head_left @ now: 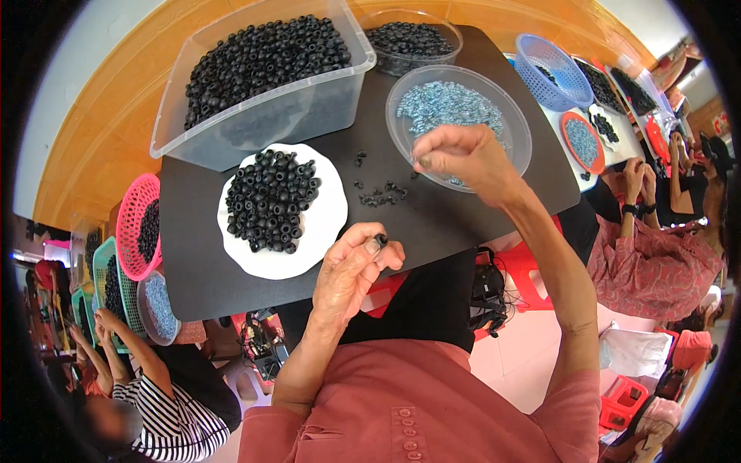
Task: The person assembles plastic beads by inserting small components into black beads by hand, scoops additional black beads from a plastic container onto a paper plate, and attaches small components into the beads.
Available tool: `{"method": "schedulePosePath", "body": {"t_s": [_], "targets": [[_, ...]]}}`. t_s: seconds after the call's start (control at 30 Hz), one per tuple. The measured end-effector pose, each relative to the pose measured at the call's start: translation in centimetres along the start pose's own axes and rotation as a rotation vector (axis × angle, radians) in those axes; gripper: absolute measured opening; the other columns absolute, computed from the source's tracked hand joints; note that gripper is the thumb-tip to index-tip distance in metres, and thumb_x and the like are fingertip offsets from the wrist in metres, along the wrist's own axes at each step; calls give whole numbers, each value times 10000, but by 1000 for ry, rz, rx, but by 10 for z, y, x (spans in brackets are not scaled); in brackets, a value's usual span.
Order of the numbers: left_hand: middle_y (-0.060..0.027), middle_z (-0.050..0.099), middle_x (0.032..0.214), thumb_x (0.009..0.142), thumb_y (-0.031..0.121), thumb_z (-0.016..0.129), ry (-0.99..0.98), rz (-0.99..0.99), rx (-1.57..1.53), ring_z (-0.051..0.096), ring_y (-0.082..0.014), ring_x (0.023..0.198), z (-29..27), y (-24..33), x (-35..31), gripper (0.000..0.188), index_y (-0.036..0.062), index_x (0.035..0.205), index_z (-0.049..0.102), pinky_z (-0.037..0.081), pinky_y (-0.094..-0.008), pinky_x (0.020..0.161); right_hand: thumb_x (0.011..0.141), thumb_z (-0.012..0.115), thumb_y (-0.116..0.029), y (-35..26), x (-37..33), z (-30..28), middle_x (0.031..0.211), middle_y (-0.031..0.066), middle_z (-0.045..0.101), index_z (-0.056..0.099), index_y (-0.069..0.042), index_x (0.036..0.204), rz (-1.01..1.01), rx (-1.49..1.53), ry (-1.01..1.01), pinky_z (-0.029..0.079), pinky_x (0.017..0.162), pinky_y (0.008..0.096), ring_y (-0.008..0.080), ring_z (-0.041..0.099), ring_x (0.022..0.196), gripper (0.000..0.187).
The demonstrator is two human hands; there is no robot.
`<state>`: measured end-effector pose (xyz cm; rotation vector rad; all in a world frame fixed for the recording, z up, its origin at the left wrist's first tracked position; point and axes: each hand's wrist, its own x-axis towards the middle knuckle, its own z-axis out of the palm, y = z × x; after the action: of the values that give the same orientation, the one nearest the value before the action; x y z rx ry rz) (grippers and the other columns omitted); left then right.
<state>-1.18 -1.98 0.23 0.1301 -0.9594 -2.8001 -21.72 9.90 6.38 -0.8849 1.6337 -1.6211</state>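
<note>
1. We've one round black plastic bead (380, 240) pinched in L hand (351, 266), by the near edge of the dark desk (440, 224).
2. R hand (463, 158): fingertips narrow, over clear round plastic bowl (519, 147) of pale-blue bits (448, 104); can't tell what's held, if anything.
3. Done: unclear; a few small black pcs (378, 197) lie loose.
4. Left: prob. lots; scalloped white plate (329, 208) & clear plastic bin (309, 112) both heaped w/ black beads.

The counter (436, 224) had a dark top. On it stood a rectangular translucent bin (309, 108), a scalloped white plate (328, 208), a round clear tub (455, 42) and a nearer clear basin (522, 147). Small dark pieces (375, 201) lay loose between plate and basin.
</note>
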Motion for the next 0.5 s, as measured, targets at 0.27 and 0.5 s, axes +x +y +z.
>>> {"method": "schedulePosePath", "body": {"t_s": [0.27, 0.5], "targets": [[-150, 622, 904, 961, 139, 444, 18, -11, -17, 606, -192, 849, -3, -2, 4, 220, -19, 1100, 507, 457, -302, 781, 781, 612, 51, 3, -32, 51, 850, 43, 636, 647, 31, 864, -87, 7, -127, 493, 700, 229, 87, 600, 775, 92], [-131, 626, 911, 978, 145, 404, 28, -25, 47, 605, -167, 846, -1, -1, 3, 226, -17, 1104, 499, 476, -285, 781, 788, 594, 42, 6, -37, 57, 740, 17, 625, 620, 16, 858, -29, -2, -148, 478, 618, 209, 56, 582, 678, 79]]}}
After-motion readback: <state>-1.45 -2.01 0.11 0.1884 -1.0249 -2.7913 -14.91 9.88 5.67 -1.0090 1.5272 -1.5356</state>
